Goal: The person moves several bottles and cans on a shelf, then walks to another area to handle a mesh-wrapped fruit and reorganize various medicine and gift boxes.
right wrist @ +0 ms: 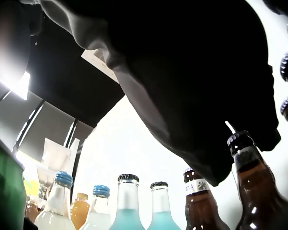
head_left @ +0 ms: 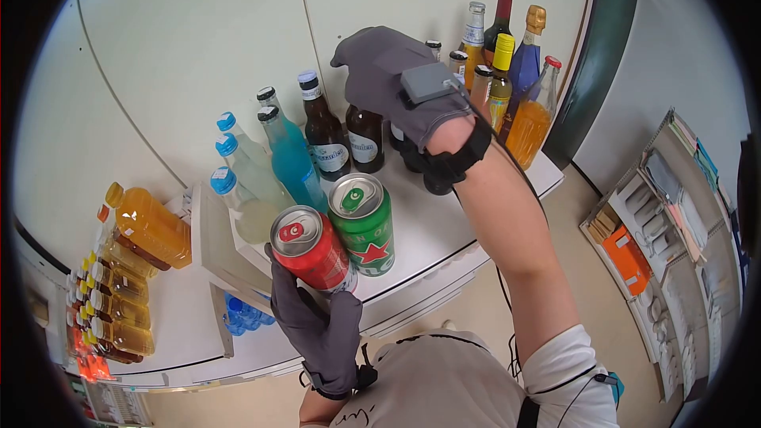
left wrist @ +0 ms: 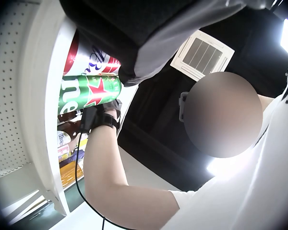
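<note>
In the head view the gloved left hand [head_left: 317,325] holds a red can [head_left: 311,250] low down, at the front of the white shelf, with fingers on both sides. A green can [head_left: 365,222] with a red star stands right beside it. The gloved right hand [head_left: 392,79] is over a brown bottle [head_left: 365,141], covering its neck; another brown bottle [head_left: 323,127] is to the left. In the right wrist view, the dark glove [right wrist: 197,81] comes down around the capped top of a brown bottle [right wrist: 259,191]; whether its fingers touch the glass cannot be told.
Blue-capped clear bottles [head_left: 246,166] and turquoise bottles [head_left: 293,158] stand left of the brown ones. Mixed bottles [head_left: 531,111] fill the shelf's right end. Orange juice bottles [head_left: 154,226] stand on a lower surface at left. A cable [head_left: 507,158] runs along the right arm.
</note>
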`<state>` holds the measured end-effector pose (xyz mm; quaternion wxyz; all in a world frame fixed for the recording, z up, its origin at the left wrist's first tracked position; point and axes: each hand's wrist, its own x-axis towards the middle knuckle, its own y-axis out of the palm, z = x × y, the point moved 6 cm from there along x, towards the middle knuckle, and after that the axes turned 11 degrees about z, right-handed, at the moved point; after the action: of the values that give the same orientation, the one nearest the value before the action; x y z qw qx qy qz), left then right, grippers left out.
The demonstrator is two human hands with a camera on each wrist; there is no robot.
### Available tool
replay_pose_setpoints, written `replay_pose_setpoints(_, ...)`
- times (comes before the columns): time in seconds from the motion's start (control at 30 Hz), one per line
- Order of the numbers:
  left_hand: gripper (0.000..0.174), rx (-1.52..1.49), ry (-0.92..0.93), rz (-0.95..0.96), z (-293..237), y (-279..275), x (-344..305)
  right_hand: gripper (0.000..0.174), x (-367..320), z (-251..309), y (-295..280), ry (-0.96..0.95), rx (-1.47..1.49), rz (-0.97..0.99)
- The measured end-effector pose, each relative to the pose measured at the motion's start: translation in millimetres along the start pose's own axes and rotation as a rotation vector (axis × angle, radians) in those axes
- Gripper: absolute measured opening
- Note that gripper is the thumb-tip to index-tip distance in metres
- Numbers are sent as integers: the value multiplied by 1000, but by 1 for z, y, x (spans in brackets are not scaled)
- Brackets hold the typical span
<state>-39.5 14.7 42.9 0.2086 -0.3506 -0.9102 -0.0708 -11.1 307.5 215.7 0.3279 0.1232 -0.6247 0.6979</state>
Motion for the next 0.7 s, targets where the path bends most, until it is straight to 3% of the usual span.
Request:
replay_pose_setpoints(0.07, 100, -12, 23, -1, 2, 0, 0, 37, -10, 0, 11, -71, 26, -90)
replay_pose_setpoints(0.17, 101, 31, 30, 3, 4, -2, -1, 35, -20, -7, 40, 97, -200, -91)
replay_pose_setpoints(0.57, 106, 6, 40, 26, 9, -5, -2, 34, -2, -33, 38, -70, 48, -132)
replay_pose_setpoints(0.7, 106, 1, 63, 38, 10, -5, -1, 34, 19, -26, 36, -26, -33, -76)
